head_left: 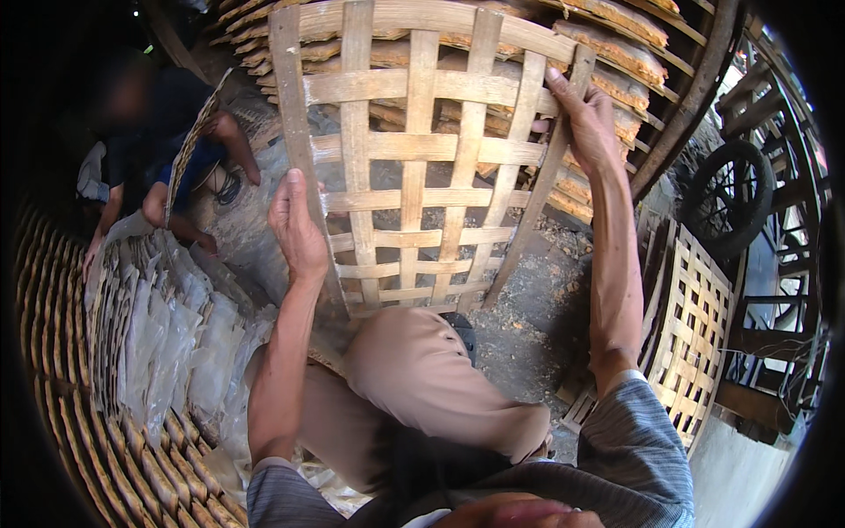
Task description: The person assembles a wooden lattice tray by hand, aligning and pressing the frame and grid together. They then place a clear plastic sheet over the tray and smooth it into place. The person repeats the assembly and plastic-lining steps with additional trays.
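Bamboo strips, woven into an open lattice, make up the tray (pixel 414 150) we hold up in front of us, tilted, its lower edge down near our knee (pixel 422 370). Our left hand (pixel 297 231) is closed on the tray's left rail, thumb running up along the strip. Our right hand (pixel 585 119) reaches higher and grips the right rail near its top corner, fingers wrapped round the edge. Between our hands the slats cross in wide squares, and we see through the gaps to stacked trays (pixel 607 53) beyond them, loaded with pale, crusty sheets. Left of our left hand, thin translucent sheets (pixel 167 334) lie overlapping on a curved stack of racks (pixel 114 458). Beyond that hand another person crouches, one hand (pixel 220 128) on a tray of their own. Right of our right forearm a second lattice tray (pixel 695 326) leans upright, with a dark wheel (pixel 729 195) past it. Below the tray the ground (pixel 537 299) is grey and gritty.
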`<action>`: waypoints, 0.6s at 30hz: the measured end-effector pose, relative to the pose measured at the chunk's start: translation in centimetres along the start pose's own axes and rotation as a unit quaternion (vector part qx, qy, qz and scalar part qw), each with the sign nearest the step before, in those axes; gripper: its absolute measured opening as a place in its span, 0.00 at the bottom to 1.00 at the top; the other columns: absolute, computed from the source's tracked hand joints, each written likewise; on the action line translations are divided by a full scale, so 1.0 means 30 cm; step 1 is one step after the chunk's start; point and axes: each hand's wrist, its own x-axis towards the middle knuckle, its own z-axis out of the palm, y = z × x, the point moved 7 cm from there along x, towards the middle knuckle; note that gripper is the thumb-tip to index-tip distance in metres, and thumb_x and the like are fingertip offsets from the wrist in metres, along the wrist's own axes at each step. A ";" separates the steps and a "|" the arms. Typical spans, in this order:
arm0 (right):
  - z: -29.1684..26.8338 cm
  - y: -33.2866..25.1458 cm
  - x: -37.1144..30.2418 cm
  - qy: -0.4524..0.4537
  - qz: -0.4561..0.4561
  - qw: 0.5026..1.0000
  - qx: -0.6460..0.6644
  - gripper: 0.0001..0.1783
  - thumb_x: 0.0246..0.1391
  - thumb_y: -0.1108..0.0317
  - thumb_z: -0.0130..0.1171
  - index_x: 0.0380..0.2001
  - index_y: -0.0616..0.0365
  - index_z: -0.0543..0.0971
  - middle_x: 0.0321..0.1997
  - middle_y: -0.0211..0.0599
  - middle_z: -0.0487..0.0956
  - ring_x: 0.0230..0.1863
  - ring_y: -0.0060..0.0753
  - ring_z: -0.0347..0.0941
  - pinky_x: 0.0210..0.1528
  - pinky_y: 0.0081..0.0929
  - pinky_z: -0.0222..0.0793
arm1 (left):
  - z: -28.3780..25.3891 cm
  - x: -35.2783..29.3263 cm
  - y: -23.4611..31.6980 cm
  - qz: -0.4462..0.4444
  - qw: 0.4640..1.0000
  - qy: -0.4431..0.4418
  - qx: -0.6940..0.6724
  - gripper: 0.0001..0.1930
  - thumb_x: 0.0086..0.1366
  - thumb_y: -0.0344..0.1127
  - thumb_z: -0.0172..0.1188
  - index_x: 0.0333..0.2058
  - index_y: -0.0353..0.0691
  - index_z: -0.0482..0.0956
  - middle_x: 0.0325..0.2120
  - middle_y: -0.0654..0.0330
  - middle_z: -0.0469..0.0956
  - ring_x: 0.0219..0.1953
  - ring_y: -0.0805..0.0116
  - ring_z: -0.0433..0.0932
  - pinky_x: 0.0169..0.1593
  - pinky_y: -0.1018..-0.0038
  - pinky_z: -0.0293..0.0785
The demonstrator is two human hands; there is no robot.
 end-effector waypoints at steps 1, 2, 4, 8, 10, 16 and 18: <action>0.010 -0.002 -0.012 -0.016 -0.007 0.999 0.030 0.31 0.61 0.55 0.66 0.56 0.73 0.74 0.41 0.48 0.85 0.33 0.30 0.84 0.31 0.27 0.86 | 0.001 -0.001 0.011 0.008 1.000 -0.012 0.010 0.23 0.81 0.50 0.48 0.37 0.36 0.80 0.28 0.65 0.76 0.29 0.79 0.73 0.33 0.77 0.72; 0.015 -0.006 -0.034 -0.032 -0.014 0.998 0.059 0.35 0.60 0.56 0.66 0.61 0.73 0.71 0.42 0.47 0.85 0.36 0.29 0.84 0.33 0.28 0.86 | 0.008 -0.003 0.007 -0.005 1.000 -0.007 -0.007 0.23 0.81 0.50 0.48 0.37 0.36 0.80 0.27 0.65 0.75 0.28 0.78 0.74 0.31 0.77 0.73; -0.009 0.024 -0.055 -0.033 -0.070 0.997 0.019 0.39 0.58 0.57 0.66 0.66 0.69 0.67 0.43 0.47 0.85 0.41 0.32 0.84 0.38 0.32 0.87 | 0.018 0.000 0.003 -0.026 0.999 0.006 -0.039 0.23 0.80 0.51 0.48 0.36 0.35 0.79 0.27 0.64 0.75 0.25 0.76 0.76 0.27 0.75 0.75; -0.013 0.025 -0.166 0.071 -0.205 0.972 -0.094 0.42 0.53 0.68 0.68 0.71 0.55 0.66 0.55 0.50 0.79 0.46 0.42 0.83 0.43 0.40 0.87 | 0.009 0.017 0.005 -0.014 0.998 0.027 -0.054 0.23 0.80 0.51 0.48 0.34 0.36 0.77 0.26 0.62 0.75 0.21 0.73 0.77 0.25 0.74 0.77; 0.010 0.020 -0.194 0.091 -0.277 0.927 -0.237 0.38 0.55 0.69 0.69 0.69 0.54 0.70 0.59 0.48 0.77 0.47 0.41 0.83 0.45 0.41 0.86 | 0.020 0.013 0.011 -0.011 0.998 0.018 -0.063 0.23 0.80 0.51 0.49 0.33 0.36 0.76 0.25 0.61 0.75 0.21 0.73 0.77 0.26 0.74 0.78; 0.085 -0.045 -0.229 0.109 -0.327 0.822 -0.453 0.18 0.57 0.72 0.69 0.51 0.52 0.86 0.59 0.47 0.78 0.45 0.43 0.85 0.39 0.37 0.85 | 0.017 0.013 0.014 -0.015 0.998 0.035 -0.046 0.23 0.80 0.50 0.49 0.35 0.35 0.78 0.27 0.62 0.76 0.23 0.74 0.78 0.25 0.74 0.78; 0.113 -0.055 -0.232 0.111 -0.347 0.795 -0.485 0.15 0.56 0.73 0.69 0.48 0.53 0.87 0.57 0.44 0.79 0.43 0.42 0.86 0.39 0.37 0.85 | 0.008 0.010 0.012 -0.019 0.999 0.018 -0.039 0.23 0.79 0.52 0.50 0.40 0.36 0.79 0.31 0.62 0.76 0.29 0.74 0.79 0.27 0.72 0.81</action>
